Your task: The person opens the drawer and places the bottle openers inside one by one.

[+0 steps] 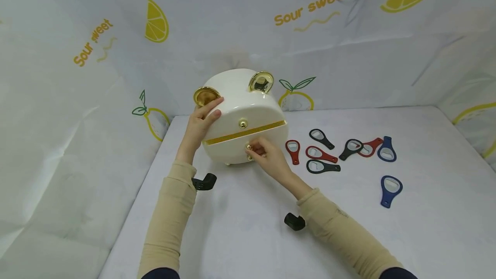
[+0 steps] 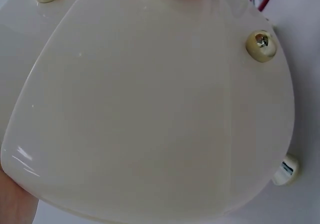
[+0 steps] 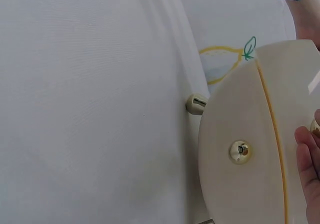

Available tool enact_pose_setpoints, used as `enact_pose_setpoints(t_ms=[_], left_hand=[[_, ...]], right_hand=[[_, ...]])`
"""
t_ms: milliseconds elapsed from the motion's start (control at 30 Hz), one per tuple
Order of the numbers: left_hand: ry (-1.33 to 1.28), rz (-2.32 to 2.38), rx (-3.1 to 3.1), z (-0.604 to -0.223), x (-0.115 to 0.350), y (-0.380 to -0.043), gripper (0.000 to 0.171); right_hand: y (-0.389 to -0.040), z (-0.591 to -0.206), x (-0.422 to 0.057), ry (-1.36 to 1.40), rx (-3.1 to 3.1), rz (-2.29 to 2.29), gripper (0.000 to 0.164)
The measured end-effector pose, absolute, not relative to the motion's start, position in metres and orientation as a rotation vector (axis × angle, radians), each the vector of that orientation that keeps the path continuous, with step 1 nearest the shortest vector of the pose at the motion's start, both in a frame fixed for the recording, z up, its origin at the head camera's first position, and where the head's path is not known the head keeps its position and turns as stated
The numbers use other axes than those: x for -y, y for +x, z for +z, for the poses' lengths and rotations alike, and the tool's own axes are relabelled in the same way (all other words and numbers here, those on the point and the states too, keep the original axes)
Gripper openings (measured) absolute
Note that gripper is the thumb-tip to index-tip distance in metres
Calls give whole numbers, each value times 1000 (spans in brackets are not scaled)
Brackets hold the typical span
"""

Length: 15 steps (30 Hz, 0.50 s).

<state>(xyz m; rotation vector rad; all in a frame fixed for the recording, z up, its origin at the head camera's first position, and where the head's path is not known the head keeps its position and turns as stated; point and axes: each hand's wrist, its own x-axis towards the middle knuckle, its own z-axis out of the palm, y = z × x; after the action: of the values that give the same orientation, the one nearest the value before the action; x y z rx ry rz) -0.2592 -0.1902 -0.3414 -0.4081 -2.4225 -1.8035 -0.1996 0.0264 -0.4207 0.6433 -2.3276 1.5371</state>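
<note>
A glossy white chest with gold rounded ears and round gold knobs stands at the back of the table. The left hand rests on its upper left side, thumb and fingers extended beside the gold ear. At the front, the right hand pinches a small gold knob between thumb and fingers. A gold-edged band runs across the front above that knob. In the right wrist view, a lower knob shows on the panel, with the right fingertips at the knob above.
Right of the chest lie several bottle openers: a red one, a black one, a blue one and more. One black opener overlaps a red one. A white lemon-print cloth hangs behind the table.
</note>
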Motion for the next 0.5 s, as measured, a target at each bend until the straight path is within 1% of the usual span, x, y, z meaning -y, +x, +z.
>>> enact_pose_setpoints(t_ms=[367, 500], left_hand=[[-435, -1790, 2460, -341, 193, -261, 49], [-460, -1783, 2483, -329, 190, -253, 53]], right_hand=[[-178, -420, -42, 775, 2358, 1477, 19], [-169, -416, -47, 813, 2382, 1452, 18]])
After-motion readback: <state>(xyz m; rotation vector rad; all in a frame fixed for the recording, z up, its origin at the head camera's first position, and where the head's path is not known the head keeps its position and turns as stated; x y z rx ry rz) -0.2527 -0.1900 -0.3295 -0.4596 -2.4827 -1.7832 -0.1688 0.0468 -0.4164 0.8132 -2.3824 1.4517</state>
